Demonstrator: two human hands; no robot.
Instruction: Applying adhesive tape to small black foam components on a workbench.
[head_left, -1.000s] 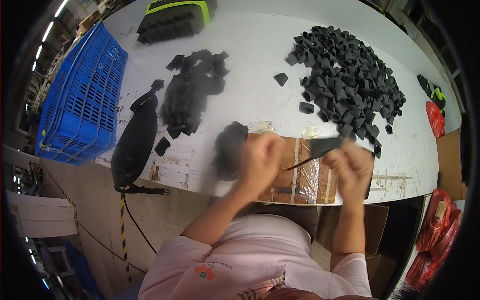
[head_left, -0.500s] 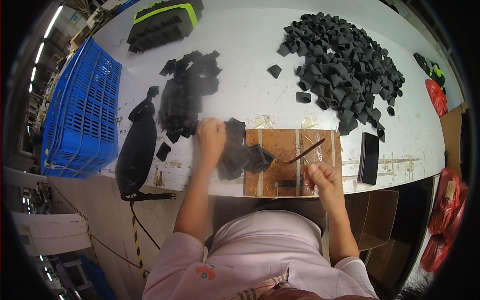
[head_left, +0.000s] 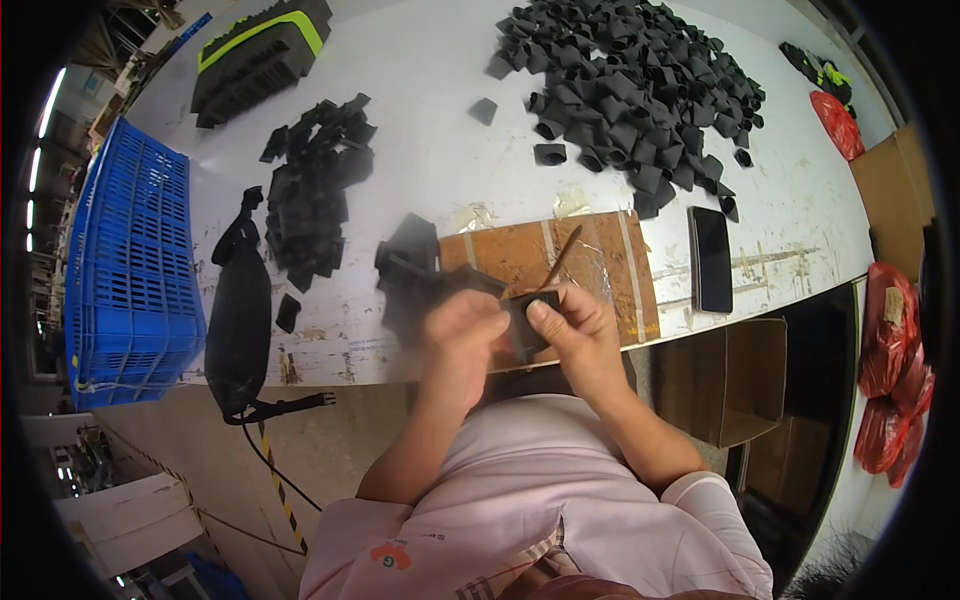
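Over the front edge of the brown board [head_left: 622, 262], both hands meet at a small flat black fabric piece [head_left: 531, 328]. My right hand [head_left: 585, 338] is closed, thumb pressed on the piece's upper right corner. A thin brown stick [head_left: 566, 252] slants up from behind its fingers and seems held in the same hand. My left hand [head_left: 462, 332], smeared by motion, is curled at the piece's left edge and appears to pinch it; its fingertips are partly hidden. Next to it, several dark pieces [head_left: 405, 270] lie loosely overlapped at the board's left side.
A large heap of black fabric loops [head_left: 640, 95] covers the far right. Flat black pieces [head_left: 308, 215] are piled at left, by a black pouch with a strap [head_left: 238, 330] and a blue crate [head_left: 135, 270]. A phone [head_left: 711, 262] lies right of the board.
My left hand has come from the dark pieces at left to my right hand. A black piece is now between them. The stick points more upright, and the whole view has shifted.
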